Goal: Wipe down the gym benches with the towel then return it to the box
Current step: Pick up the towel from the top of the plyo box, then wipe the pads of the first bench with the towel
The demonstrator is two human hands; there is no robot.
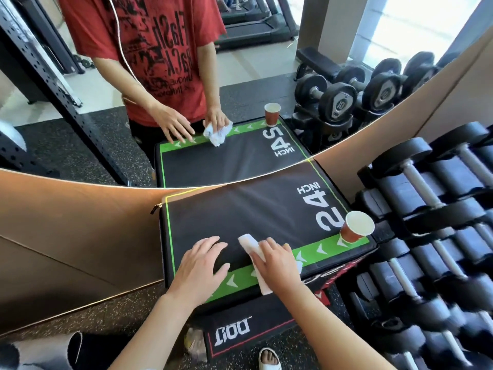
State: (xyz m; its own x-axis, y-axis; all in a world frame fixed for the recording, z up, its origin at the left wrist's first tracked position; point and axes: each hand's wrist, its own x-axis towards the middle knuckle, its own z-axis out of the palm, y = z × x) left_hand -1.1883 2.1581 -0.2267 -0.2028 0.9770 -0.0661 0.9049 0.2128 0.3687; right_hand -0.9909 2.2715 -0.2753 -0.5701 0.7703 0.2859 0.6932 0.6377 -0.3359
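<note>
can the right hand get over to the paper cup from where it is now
Probably yes. The right hand presses the towel on the padded box top, and the paper cup stands at the same surface's right corner with only bare pad between them. The hand would have to drop the towel first.

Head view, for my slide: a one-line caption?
Right hand wipes the padded box with a white towel; left hand rests flat.

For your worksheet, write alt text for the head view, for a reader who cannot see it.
The right hand presses a white towel on a black padded box; the left hand rests flat beside it. A paper cup stands near dumbbells, below a mirror.
</note>
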